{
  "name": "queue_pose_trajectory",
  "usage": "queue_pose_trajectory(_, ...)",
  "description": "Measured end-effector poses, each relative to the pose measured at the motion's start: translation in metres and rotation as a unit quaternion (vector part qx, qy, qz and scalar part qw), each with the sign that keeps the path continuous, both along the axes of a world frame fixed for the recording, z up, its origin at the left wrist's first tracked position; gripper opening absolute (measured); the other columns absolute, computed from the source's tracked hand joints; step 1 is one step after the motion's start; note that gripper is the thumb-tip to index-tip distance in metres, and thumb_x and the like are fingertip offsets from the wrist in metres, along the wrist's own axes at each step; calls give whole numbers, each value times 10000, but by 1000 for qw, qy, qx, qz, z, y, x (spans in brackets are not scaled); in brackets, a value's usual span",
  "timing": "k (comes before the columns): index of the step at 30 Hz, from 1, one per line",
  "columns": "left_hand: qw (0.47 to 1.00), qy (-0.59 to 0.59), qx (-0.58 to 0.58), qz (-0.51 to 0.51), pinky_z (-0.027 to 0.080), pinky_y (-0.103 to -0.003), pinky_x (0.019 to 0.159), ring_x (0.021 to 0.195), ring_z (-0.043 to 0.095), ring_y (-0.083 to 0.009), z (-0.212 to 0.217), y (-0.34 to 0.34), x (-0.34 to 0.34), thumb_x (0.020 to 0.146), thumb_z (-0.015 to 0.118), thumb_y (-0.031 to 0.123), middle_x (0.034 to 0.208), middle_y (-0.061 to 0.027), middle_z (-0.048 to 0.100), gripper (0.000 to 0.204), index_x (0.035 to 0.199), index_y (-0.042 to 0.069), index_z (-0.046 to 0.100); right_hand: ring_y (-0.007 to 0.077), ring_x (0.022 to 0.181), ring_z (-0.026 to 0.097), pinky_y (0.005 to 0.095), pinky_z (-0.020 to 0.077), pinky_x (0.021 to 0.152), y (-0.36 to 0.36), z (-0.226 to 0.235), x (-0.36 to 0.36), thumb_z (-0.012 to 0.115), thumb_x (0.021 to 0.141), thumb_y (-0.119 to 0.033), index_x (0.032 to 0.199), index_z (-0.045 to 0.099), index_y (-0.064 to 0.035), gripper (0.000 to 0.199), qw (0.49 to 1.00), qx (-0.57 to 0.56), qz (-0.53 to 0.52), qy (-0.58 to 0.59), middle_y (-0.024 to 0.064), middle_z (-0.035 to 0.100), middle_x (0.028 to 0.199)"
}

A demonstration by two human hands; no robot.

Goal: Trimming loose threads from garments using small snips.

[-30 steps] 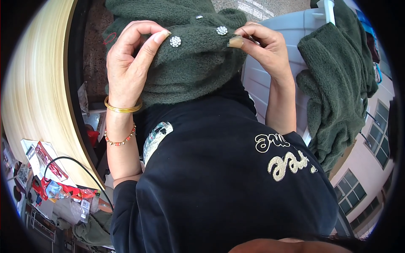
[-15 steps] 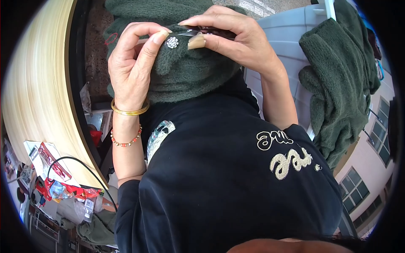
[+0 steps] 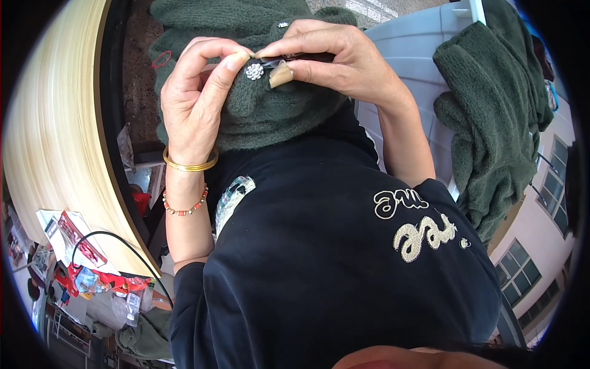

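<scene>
A dark green fuzzy knit garment (image 3: 264, 126) lies bunched in front of me, with a sparkly flower-shaped button (image 3: 254, 72) on it. My left hand (image 3: 200, 92) is closed in a pinch right above that button; whatever is between the fingertips is too small to make out. From the other side my right hand (image 3: 344, 58) grips dark thread snips (image 3: 268, 63), their metal tips beside the button and close to my left fingertips. A tan cover (image 3: 281, 74) wraps the right thumb's end. Another shiny button (image 3: 283, 24) shows farther up the garment.
On the left is a wooden tabletop (image 3: 55, 123), with papers (image 3: 77, 240), a black cable (image 3: 123, 238) and red packaging (image 3: 117, 283) near its lower end. A pale blue plastic bin (image 3: 418, 43) stands at the right, with more green knitwear (image 3: 491, 111) draped over its side.
The snips and my right hand have shifted slightly left and down, bringing the tips nearer my left fingertips. The button sits slightly lower, and a second button has come into view above.
</scene>
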State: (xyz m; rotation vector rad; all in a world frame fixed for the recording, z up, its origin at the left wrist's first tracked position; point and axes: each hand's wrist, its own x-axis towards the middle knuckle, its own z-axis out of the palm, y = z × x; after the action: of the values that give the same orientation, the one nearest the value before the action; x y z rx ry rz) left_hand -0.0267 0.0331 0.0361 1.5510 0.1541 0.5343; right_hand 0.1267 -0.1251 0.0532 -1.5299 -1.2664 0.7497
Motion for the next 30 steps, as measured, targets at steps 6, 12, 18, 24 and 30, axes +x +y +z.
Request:
queue_pose_trajectory(6, 1000, 13, -15, -10, 475, -190, 721, 852, 579, -78, 0, -1, -2, 918, 594, 28, 954, -39, 589, 90, 986, -19, 629, 122, 756, 560, 248, 443, 671, -1, 3, 0, 681, 832, -93, 1083, 696, -34, 258, 999, 26, 18, -1, 35, 604, 821)
queue_pose_trajectory(12, 1000, 0, -12, -27, 482, -193, 732, 857, 588, -86, -1, -1, 1, 922, 586, 26, 954, -41, 591, 100, 1006, -13, 624, 120, 747, 559, 247, 441, 663, 0, 3, -1, 687, 830, -98, 1081, 695, -28, 261, 1000, 9, 20, 3, 37, 602, 811)
queue_pose_trajectory(18, 999, 5, -11, -38, 484, -203, 749, 865, 588, -92, 1, -1, 1, 926, 580, 27, 958, -45, 594, 97, 1004, -17, 618, 116, 742, 559, 242, 439, 649, 0, 5, -2, 679, 831, -82, 1077, 695, -20, 254, 1000, -18, 14, 10, 38, 601, 811)
queue_pose_trajectory(24, 999, 36, -12, -24, 439, -183, 724, 841, 554, -76, 3, -4, 4, 921, 590, 29, 950, -33, 586, 81, 990, -7, 615, 121, 775, 581, 235, 453, 682, -12, 1, 4, 674, 827, -62, 1057, 702, -16, 237, 999, 31, 8, 21, 43, 623, 831)
queue_pose_trajectory(30, 975, 214, 61, -31, 431, -230, 674, 764, 525, -103, 4, -6, 15, 849, 703, 153, 1151, -61, 526, 311, 1109, 51, 566, 116, 809, 581, 251, 454, 728, -51, 1, 20, 670, 831, -66, 1057, 700, -5, 236, 995, 24, -58, 76, 44, 635, 857)
